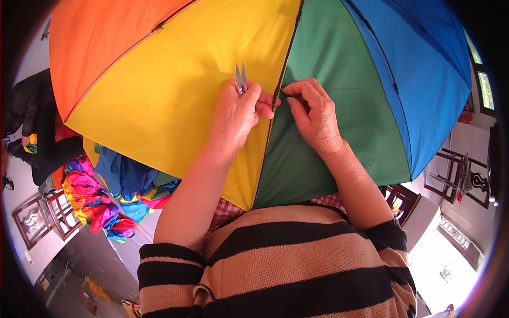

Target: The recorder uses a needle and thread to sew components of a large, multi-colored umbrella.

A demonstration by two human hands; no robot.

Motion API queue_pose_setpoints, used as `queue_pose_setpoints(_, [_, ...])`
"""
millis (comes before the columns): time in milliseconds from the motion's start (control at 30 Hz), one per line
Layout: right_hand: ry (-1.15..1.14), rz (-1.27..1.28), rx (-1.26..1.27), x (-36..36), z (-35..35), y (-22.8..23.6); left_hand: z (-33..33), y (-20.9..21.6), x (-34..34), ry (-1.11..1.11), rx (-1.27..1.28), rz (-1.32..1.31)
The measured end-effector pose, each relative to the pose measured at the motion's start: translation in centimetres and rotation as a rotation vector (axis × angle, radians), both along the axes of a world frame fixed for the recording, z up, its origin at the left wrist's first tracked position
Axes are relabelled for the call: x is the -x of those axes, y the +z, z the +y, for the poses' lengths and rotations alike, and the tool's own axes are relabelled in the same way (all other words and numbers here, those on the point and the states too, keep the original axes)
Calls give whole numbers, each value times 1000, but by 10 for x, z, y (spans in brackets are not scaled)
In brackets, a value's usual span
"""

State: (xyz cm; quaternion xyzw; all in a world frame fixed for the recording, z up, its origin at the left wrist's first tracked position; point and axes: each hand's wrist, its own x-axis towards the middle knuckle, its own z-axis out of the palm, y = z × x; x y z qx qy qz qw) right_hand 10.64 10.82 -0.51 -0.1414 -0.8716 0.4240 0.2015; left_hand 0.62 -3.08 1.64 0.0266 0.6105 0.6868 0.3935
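An open umbrella [159, 100] spreads before me, with orange, yellow, green and blue panels and dark ribs facing me. My left hand [231, 117] is closed around small metal thread snips [241, 82], whose two pointed blades stick up past the thumb, slightly apart. Its other fingertips touch the dark rib [276, 94] where yellow meets green. Just right of that rib, my right hand [316, 114] has its thumb and fingers curled together over the green panel. Whatever may be between those fingertips is too small to make out.
Bundled bright fabric [95, 196] and folded blue cloth [124, 172] lie at the lower left. A person in dark clothes [37, 106] sits beyond, at the far left. Red checked cloth [225, 210] shows below the umbrella. Wooden chairs [450, 175] stand at the right.
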Motion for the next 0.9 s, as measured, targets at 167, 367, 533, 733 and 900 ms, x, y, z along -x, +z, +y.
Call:
queue_pose_setpoints(167, [-8,-26,110,2,-6,5,1,-10,-1,-13,-12,17])
queue_pose_setpoints(367, [-9,21,42,11,0,-3,6,-2,0,-52,47,41])
queue_pose_setpoints(533, [-5,94,341,2,18,17,1,-2,2,-43,26,17])
queue_pose_setpoints(733, [477,-456,1316,-42,58,65,-7,-2,4,-22,4,-23])
queue_pose_setpoints(900, [-84,-130,253,0,20,15,3,-4,4,-65,-12,-20])
